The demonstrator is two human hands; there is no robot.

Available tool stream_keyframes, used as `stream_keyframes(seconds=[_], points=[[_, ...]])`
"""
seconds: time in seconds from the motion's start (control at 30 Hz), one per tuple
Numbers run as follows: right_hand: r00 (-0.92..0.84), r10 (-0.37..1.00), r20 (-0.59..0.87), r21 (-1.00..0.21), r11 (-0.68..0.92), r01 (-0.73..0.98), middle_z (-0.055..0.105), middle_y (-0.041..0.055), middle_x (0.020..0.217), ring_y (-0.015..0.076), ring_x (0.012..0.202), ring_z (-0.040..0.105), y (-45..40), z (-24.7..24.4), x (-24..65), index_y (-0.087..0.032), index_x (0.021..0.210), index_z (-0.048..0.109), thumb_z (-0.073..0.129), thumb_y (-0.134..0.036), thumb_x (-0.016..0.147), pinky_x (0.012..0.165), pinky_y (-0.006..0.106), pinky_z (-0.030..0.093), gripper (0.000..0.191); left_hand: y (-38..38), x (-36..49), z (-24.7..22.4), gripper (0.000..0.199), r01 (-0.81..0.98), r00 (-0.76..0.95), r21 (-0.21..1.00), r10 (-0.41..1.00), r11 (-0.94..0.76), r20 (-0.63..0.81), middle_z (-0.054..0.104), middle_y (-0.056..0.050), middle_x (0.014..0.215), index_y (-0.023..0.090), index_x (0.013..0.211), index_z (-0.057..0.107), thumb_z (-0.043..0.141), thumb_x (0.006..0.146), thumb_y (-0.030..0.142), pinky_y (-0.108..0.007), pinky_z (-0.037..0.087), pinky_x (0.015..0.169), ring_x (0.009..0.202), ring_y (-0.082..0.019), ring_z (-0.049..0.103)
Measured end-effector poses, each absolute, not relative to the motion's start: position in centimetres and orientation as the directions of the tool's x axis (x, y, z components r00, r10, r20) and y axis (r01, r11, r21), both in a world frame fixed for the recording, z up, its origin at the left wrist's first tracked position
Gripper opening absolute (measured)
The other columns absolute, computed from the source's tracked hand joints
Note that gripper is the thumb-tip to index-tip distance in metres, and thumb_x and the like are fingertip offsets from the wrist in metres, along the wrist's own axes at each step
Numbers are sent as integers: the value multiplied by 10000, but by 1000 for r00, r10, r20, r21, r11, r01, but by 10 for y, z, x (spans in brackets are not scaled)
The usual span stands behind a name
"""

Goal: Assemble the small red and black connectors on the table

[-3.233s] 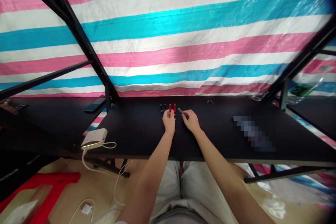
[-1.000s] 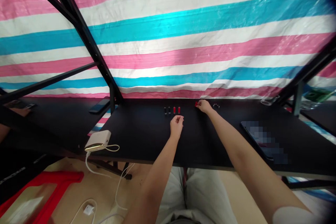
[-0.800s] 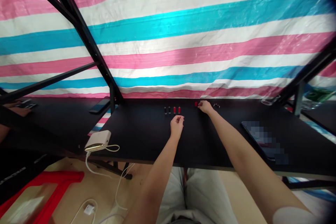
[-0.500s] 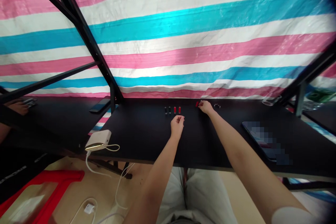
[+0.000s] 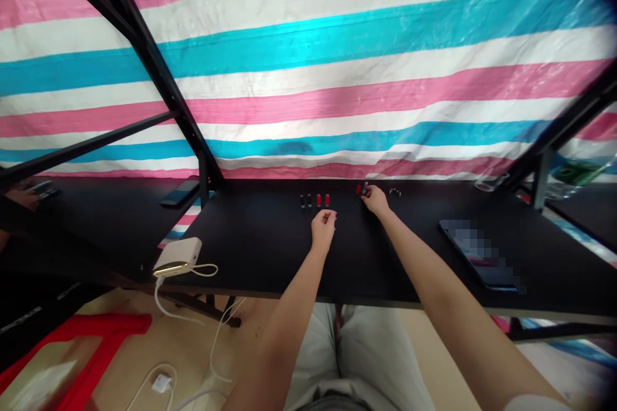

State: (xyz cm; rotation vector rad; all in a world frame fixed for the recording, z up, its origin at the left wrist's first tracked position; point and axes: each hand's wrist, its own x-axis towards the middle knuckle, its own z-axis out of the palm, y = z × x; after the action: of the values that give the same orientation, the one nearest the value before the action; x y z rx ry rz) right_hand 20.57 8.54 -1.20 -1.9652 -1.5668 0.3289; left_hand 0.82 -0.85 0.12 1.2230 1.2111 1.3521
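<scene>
My right hand (image 5: pixel 375 200) pinches a grey tube (image 5: pixel 364 189), red piece (image 5: pixel 358 189) just left; my left hand (image 5: pixel 322 231), fingertips together, has red tubes (image 5: pixel 327 200) just beyond.

left cylinder pair (image 5: pixel 303 201): black | right cylinder pair (image 5: pixel 319 200): red | tabletop (image 5: pixel 260 247): black | sheet (image 5: pixel 299 70): pink, blue, white stripes

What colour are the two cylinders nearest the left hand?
Mostly red; both cylinders show best in the head view, beyond the left hand.
</scene>
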Motion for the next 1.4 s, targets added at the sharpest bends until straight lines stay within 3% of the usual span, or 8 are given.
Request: stream_keyframes(seconds=[0.1,0.27,0.5,0.7,0.8,1.0,1.17,1.4], points=[[384,884,265,-700,-98,708,591,92,925,166,789,563,62,-9,190,-119,1064,516,569,-196,662,724,270,435,412,-9,10,-1,164,10,-72,992,990,-123,123,558,-15,686,152,782,585,502,739,287,-190,367,497,512,-73,463],[503,797,335,-870,56,490,614,89,865,154,763,565,20,-2,160,-126,982,551,464,-279,734,737,270,439,305,-13,14,4,258,236,-72,936,955,-262,286,563,-18,748,201,984,577,503,737,212,-223,396,650,609,-101,493],[485,778,401,-883,186,432,618,77,870,149,758,555,-5,-6,145,-146,939,577,423,-316,763,709,261,433,289,0,15,24,607,454,-74,876,972,-165,221,599,-93,889,223,1281,378,532,699,147,-275,378,731,790,-200,559],[459,795,396,-879,185,439,620,72,858,156,754,554,-3,-7,145,-160,925,579,421,-326,767,706,271,434,278,14,15,30,642,607,-56,786,980,-119,192,603,-122,910,219,1294,368,554,683,151,-312,381,760,821,-237,585],[463,802,378,-889,175,423,621,68,846,157,748,557,-2,-9,146,-164,919,577,422,-329,766,699,271,436,273,16,15,31,538,632,-52,763,976,-131,212,588,-136,970,217,1231,457,539,705,146,-320,384,767,849,-243,582],[435,814,386,-884,192,425,616,63,826,152,727,552,-3,-10,144,-165,914,566,420,-378,783,700,274,438,290,19,8,26,165,373,-72,883,940,-285,333,621,-82,891,200,866,649,554,732,204,-268,412,717,809,-179,572],[316,812,491,-802,281,527,590,36,748,145,687,527,-11,-2,135,-184,815,567,425,-428,798,689,270,424,282,8,4,15,305,-59,10,987,989,-149,150,636,-65,774,139,934,600,580,711,347,-209,364,452,428,-58,467],[82,822,563,-635,367,680,552,43,711,161,706,503,-20,3,130,-203,760,542,304,-410,867,707,285,396,333,-7,-11,12,424,-259,92,964,992,-54,81,636,-84,824,127,984,573,618,666,405,-179,312,403,459,-56,511]])
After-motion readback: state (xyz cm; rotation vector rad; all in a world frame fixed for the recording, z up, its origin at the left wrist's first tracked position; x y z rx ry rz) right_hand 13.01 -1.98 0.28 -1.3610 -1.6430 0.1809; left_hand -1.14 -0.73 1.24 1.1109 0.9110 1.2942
